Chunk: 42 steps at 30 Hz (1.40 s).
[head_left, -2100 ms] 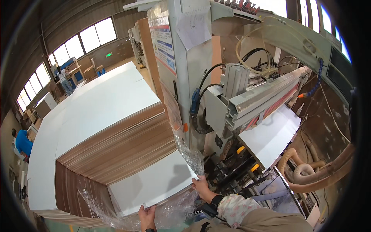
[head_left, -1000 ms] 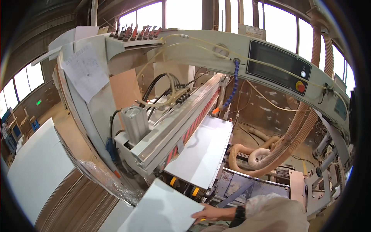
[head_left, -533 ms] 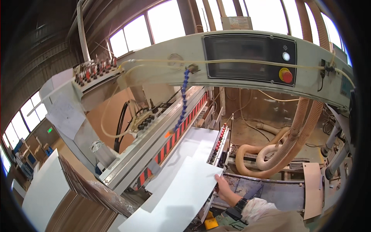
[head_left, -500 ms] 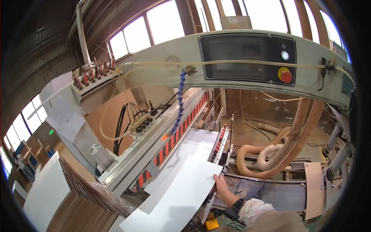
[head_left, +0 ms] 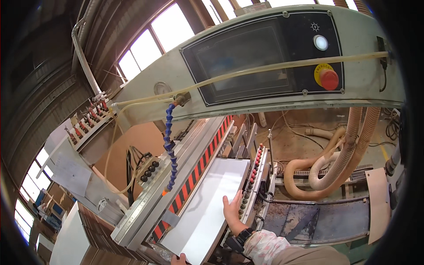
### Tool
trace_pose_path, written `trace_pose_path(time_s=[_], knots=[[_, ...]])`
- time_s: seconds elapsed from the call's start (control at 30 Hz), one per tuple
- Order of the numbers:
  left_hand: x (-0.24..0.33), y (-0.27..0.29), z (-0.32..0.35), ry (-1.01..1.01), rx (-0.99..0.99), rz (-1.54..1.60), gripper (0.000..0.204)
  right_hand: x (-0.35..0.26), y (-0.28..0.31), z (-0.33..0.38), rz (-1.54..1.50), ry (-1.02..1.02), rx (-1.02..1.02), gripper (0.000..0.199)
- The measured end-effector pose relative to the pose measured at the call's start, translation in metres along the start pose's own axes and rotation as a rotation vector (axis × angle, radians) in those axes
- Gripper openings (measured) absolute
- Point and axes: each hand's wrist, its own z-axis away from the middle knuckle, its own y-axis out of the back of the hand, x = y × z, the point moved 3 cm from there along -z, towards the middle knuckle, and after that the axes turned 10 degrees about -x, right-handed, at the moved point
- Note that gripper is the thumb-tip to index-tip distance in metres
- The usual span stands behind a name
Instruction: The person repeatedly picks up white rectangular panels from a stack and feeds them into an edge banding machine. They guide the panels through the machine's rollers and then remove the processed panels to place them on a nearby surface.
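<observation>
A long white panel (head_left: 207, 194) lies flat on the machine's bed, beside the red-and-black striped guard (head_left: 194, 177). My right hand (head_left: 234, 214) rests at the panel's right edge, fingers stretched out and thumb apart, close to a row of red and dark knobs. It is open and grips nothing. A dark watch (head_left: 244, 237) is on that wrist. At the bottom of the picture, my left hand (head_left: 179, 259) touches the panel's near end. Only its fingertips show; the rest is cut off, so its grip is hidden.
Overhead spans a grey beam with a dark screen (head_left: 243, 57) and a red emergency button (head_left: 329, 79). A blue segmented hose (head_left: 168, 141) hangs down left of the panel. Beige ducts (head_left: 327, 176) coil at right. Stacked boards (head_left: 99, 234) stand at lower left.
The upper white panel, held at its corner by my right hand, has moved down; now one panel shows on the bed. My right hand has opened, and my left hand has come into view.
</observation>
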Motion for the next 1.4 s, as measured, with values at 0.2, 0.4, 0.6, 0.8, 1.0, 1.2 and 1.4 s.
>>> trace_pose_path(time_s=[0.2,0.4,0.6,0.8,1.0,1.2,1.4], knots=[[0.056,0.002,0.015,0.048,-0.098,0.020,0.036,0.006,0.003,-0.023,0.005,0.026,0.027,0.078],[0.040,-0.001,0.000,0.182,-0.118,0.438,0.026,0.007,0.001,-0.027,-0.011,0.032,0.048,0.075],[0.075,-0.012,0.018,0.096,-0.243,0.725,0.023,0.007,0.014,-0.029,-0.233,0.053,0.000,0.074],[0.077,-0.020,0.022,0.117,-0.106,0.822,0.022,0.021,-0.012,0.045,-0.202,0.230,-0.114,0.060],[0.065,-0.006,0.014,0.045,-0.285,0.438,0.027,-0.015,-0.006,0.052,-0.227,0.232,-0.058,0.056],[0.057,0.001,0.007,-0.280,-0.244,0.251,0.041,-0.036,-0.026,0.053,-0.100,0.234,-0.069,0.055],[0.041,-0.007,-0.007,-0.146,-0.482,0.282,0.061,-0.044,-0.021,0.067,-0.074,0.238,-0.031,0.053]])
